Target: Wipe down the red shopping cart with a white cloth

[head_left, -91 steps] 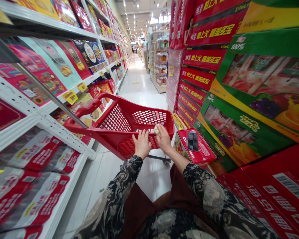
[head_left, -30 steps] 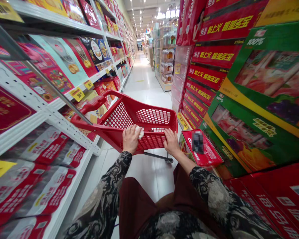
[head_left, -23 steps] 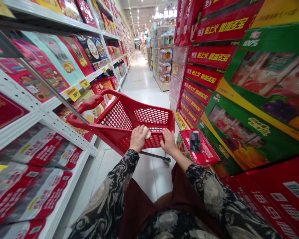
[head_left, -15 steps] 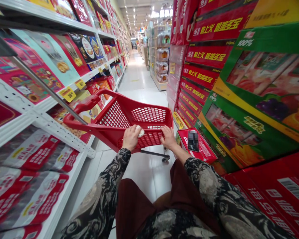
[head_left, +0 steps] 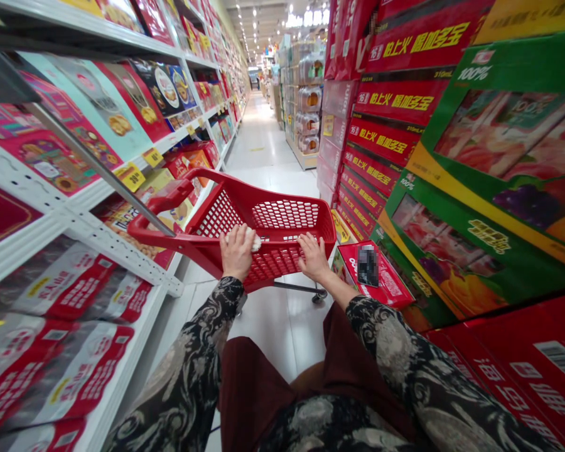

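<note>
Head view: red mesh basket (head_left: 282, 220), left hand (head_left: 236, 251) perhaps clutching tissue (head_left: 253, 240).

One red basket cart (head_left: 282, 220) under your grip. Two hands on its near rim: your left hand (head_left: 236, 252), your right hand (head_left: 313, 256). One white wad (head_left: 251, 239) at your left fingers. One red carton (head_left: 374, 276) just right of your right hand. Two yellow price tags (head_left: 130, 176) left of the cart.
</note>
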`<state>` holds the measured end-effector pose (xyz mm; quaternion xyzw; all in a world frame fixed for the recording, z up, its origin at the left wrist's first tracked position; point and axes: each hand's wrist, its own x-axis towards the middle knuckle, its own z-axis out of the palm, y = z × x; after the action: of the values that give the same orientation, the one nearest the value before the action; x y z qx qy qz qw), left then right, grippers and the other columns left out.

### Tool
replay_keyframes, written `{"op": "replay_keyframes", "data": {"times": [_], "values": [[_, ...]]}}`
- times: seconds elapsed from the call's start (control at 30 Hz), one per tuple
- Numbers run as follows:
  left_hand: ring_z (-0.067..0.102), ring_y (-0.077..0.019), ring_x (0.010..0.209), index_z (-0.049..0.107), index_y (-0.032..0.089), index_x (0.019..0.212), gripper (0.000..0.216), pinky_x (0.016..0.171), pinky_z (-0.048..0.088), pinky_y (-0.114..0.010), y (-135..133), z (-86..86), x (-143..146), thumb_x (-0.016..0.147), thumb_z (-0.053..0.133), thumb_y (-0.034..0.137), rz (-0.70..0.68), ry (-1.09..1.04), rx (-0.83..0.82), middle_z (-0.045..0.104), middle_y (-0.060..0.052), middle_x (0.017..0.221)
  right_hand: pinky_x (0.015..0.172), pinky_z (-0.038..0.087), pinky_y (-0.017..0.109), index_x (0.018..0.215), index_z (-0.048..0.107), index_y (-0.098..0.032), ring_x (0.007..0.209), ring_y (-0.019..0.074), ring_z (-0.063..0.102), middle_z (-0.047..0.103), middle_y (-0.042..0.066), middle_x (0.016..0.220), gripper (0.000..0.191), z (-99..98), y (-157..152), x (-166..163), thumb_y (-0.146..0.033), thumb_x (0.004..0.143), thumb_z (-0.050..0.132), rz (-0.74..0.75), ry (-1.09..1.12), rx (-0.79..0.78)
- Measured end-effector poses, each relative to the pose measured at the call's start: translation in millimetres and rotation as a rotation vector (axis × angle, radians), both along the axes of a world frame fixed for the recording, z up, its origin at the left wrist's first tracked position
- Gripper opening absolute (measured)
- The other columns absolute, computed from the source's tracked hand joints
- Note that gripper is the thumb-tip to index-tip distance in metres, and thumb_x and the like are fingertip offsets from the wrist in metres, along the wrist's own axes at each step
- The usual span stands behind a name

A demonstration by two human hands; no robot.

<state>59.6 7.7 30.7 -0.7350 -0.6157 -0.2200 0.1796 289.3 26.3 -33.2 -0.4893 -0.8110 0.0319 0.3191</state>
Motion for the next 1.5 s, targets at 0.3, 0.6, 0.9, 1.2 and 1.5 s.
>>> {"op": "replay_keyframes", "data": {"times": [0.3,0.6,0.9,1.2,1.5], "values": [[0.047,-0.0251,0.119,0.056,0.020,0.120,0.038,0.100,0.036,-0.043,6.2,-13.3,41.5,0.087,0.037,0.018,-0.166,0.031,-0.056,0.053,-0.013,0.129,0.108,0.010,0.056,0.117,0.053,-0.013,0.127,0.0279,0.037,0.053,0.013,0.128,0.050,-2.3,10.1,12.1,-0.017,0.068,0.047,-0.052,0.146,0.012],[0.039,-0.0259,0.127,0.053,0.023,0.124,0.041,0.107,0.023,-0.050,-7.4,8.1,-26.9,0.087,0.035,0.019,-0.022,0.031,0.011,0.049,-0.011,0.135,0.107,0.012,0.055,0.115,0.054,-0.014,0.125,0.0272,0.041,0.055,0.012,0.126,0.048,-6.8,14.2,29.5,-0.016,0.067,0.047,-0.039,0.153,0.066],[0.040,-0.0234,0.127,0.056,0.022,0.120,0.040,0.106,0.029,-0.044,-5.6,-5.3,-2.5,0.086,0.036,0.016,-0.129,0.005,-0.049,0.051,-0.011,0.132,0.109,0.009,0.054,0.118,0.053,-0.013,0.127,0.0265,0.038,0.053,0.012,0.128,0.049,-7.9,9.0,23.2,-0.016,0.070,0.046,-0.066,0.130,0.071],[0.036,-0.0278,0.129,0.058,0.019,0.115,0.037,0.107,0.023,-0.050,-12.0,24.2,-56.7,0.086,0.035,0.020,0.029,-0.060,0.096,0.051,-0.014,0.132,0.110,0.008,0.051,0.125,0.049,-0.012,0.132,0.0247,0.031,0.048,0.011,0.134,0.055,-9.9,5.5,24.9,-0.015,0.070,0.047,-0.059,0.048,0.078],[0.039,-0.0266,0.127,0.058,0.018,0.115,0.038,0.105,0.026,-0.048,-10.1,22.1,-58.6,0.086,0.034,0.019,0.056,-0.127,0.073,0.051,-0.015,0.131,0.110,0.008,0.053,0.125,0.049,-0.013,0.132,0.0251,0.032,0.049,0.011,0.133,0.056,-5.7,5.5,25.5,-0.014,0.069,0.047,-0.058,0.060,0.036]]}}
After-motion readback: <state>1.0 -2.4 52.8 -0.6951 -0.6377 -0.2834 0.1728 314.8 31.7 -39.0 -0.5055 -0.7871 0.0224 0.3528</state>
